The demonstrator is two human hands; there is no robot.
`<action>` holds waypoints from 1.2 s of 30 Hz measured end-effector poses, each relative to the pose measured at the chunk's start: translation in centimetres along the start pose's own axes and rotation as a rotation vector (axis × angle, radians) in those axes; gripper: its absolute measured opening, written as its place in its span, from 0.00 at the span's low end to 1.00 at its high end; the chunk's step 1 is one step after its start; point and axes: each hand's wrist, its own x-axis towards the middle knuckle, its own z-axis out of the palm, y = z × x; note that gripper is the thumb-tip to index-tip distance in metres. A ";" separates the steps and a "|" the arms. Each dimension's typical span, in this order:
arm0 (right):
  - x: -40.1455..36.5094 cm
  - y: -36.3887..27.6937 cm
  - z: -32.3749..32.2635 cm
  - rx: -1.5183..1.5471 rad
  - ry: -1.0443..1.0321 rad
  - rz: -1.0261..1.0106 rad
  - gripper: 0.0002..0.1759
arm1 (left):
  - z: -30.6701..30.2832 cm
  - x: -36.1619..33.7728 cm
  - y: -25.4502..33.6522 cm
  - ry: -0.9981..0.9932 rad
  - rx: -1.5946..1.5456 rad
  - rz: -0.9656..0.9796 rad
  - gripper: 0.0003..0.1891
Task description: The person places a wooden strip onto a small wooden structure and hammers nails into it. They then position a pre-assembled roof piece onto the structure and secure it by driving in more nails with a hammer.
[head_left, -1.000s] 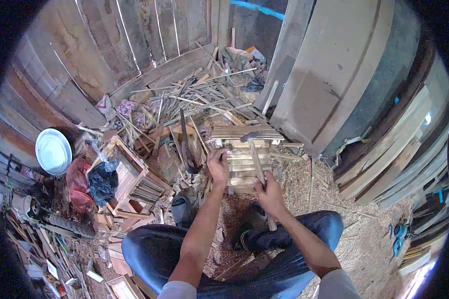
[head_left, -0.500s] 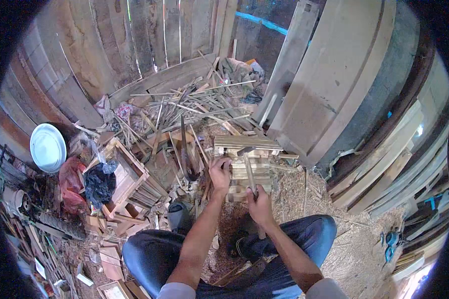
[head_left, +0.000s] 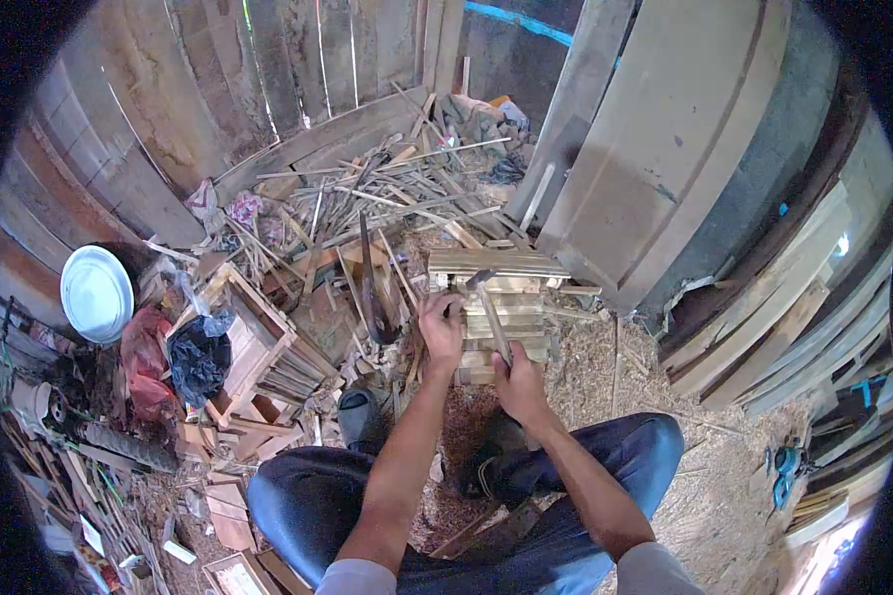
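A hammer is gripped by its handle in my right hand. Its head sits over the slats of a small wooden slatted piece, close to my left hand. My left hand is at the left edge of that piece, thumb and fingers pinched together; what they hold, if anything, is too small to make out. Along the far end of the slatted piece runs a wider ridged wooden board. The piece lies between my bent knees and the scrap pile.
Thin wood offcuts are heaped ahead by the plank wall. To the left stand a wooden crate with a black plastic bag and a white basin. Long boards lean at right. Sawdust covers the floor.
The hammer head has moved slightly away from me and to the left, over the slats. My left hand keeps its pinch at the left edge. The whole view has shifted a little.
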 end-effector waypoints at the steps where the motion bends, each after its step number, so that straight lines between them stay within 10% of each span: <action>1: 0.0 0.1 0.0 -0.013 -0.031 -0.001 0.14 | 0.0 0.0 0.0 0.002 0.002 0.004 0.07; 36: 0.6 -0.6 0.1 -0.239 -0.110 -0.065 0.12 | 0.3 -0.4 -1.2 -0.025 0.032 -0.025 0.04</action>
